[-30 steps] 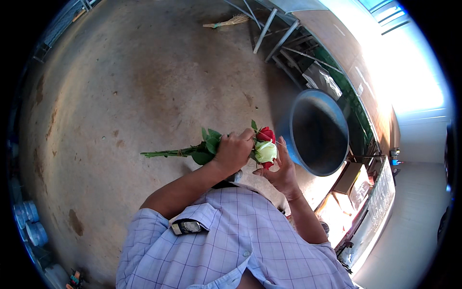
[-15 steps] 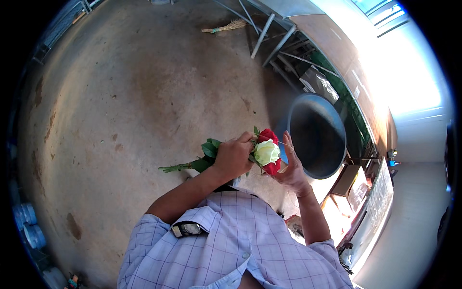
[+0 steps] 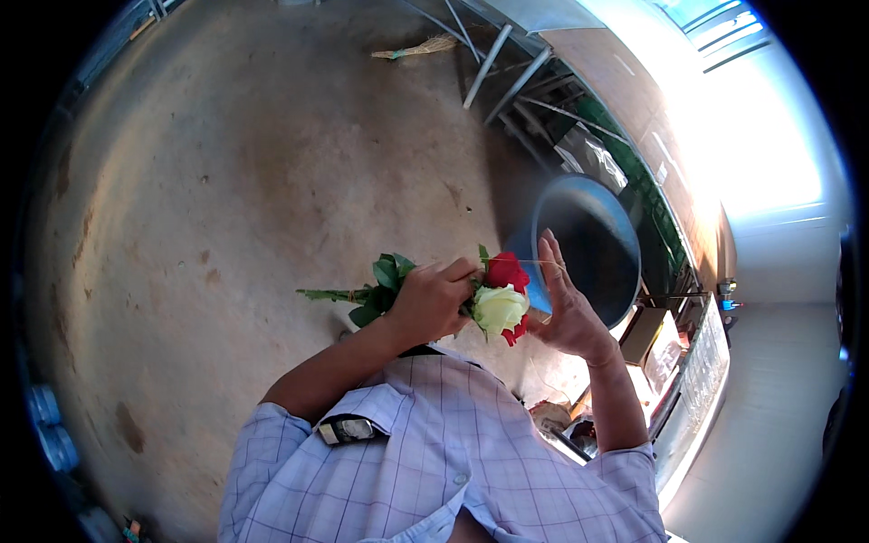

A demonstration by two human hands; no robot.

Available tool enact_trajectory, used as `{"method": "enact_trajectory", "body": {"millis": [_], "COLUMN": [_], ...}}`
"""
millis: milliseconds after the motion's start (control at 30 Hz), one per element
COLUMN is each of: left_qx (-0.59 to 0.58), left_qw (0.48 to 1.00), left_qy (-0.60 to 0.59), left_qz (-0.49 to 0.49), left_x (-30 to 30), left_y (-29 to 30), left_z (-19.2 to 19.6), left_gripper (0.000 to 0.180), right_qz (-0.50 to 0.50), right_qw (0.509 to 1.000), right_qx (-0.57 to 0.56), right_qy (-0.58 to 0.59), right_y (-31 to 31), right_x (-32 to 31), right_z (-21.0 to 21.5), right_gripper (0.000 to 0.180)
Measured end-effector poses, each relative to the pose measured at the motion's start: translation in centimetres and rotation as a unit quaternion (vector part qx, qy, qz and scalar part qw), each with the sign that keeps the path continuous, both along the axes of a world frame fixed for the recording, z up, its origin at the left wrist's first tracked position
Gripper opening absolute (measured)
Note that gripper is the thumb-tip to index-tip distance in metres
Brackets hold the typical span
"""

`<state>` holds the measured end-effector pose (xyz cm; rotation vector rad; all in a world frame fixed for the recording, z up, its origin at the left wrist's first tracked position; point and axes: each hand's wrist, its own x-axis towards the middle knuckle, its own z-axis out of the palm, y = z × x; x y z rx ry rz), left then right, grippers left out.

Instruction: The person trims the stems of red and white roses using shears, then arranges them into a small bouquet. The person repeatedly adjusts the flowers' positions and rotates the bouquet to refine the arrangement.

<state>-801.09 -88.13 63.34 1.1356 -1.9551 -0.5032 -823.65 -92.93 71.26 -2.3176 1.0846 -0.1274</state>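
A small bunch of roses lies crosswise in front of my shirt, with red roses (image 3: 508, 270) and a pale cream rose (image 3: 500, 309) at its right end. My left hand (image 3: 433, 297) is closed around the stems just below the blooms. Green leaves (image 3: 389, 271) and bare stem ends (image 3: 326, 294) stick out to its left. Right of the blooms, my right hand (image 3: 570, 312) is open, fingers stretched upward and thumb toward the flowers. A thin pale strand (image 3: 529, 261) runs from the bunch across its fingers; whether it is string or a rubber band I cannot tell.
A large dark tub with a blue rim (image 3: 587, 178) stands just beyond my right hand. Behind it runs a long table (image 3: 625, 86) on metal legs. A straw broom (image 3: 416, 48) lies on the concrete floor (image 3: 253, 172). Open cardboard boxes (image 3: 647, 339) sit at the right.
My right hand has moved right, away from the blooms, and its fingers are more spread. The thin strand now stretches farther. My left hand still grips the roses, shifted slightly left.
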Motion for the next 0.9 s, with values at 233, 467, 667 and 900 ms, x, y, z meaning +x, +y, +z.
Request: {"method": "enact_trajectory", "body": {"millis": [233,467,667,900], "left_qx": [-0.071,-0.102,0.044,0.131], "left_qw": [0.996,0.985,0.973,0.962], "left_qy": [-0.034,0.131,0.224,0.219], "left_qz": [-0.041,-0.049,0.022,0.095], "left_x": [0.6,-0.6,-2.3,-3.4], "left_y": [0.4,-0.2,-1.5,-2.9], "left_z": [0.2,0.0,-1.5,-3.3], "left_gripper": [0.038,0.039,0.032,0.034], "right_qz": [-0.015,-0.007,-0.132,-0.189], "right_qw": [0.995,0.985,0.976,0.969], "right_qx": [0.098,0.152,0.140,-0.111], "right_qy": [0.020,-0.079,-0.105,-0.115], "right_y": [0.1,0.8,3.2,5.2], "right_x": [0.1,-0.3,0.8,3.1], "right_z": [0.5,-2.4,-3.5,-3.8], "right_gripper": [0.118,0.095,0.024,0.007]}}
